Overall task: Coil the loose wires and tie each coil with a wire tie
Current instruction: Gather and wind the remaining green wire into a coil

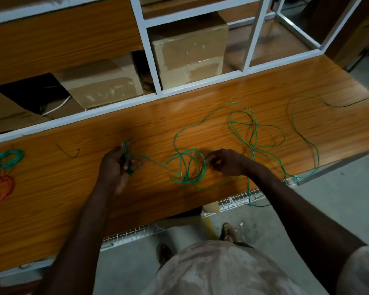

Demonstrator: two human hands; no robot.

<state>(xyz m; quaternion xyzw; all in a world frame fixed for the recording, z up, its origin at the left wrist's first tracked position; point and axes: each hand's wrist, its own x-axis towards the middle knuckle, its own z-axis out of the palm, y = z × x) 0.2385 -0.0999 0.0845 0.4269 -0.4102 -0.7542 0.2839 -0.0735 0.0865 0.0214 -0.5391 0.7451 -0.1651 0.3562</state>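
As fingers (126,160) curl — green wire (188,165).

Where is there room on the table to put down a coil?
Bare wood lies between the green coil and the left hand, and along the near edge. Right of that hand, loose green wire crowds the table.

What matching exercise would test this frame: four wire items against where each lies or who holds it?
Things:
1. green coil
2. red coil
3. dark wire tie
4. started green coil

Places:
A. lying loose on the table, between the finished coils and the left hand
B. far left of the table, nearest its front edge
C. in the left hand's grip
D. far left of the table, just behind the red one

Pairs: 1-D, 2-B, 3-A, 4-C
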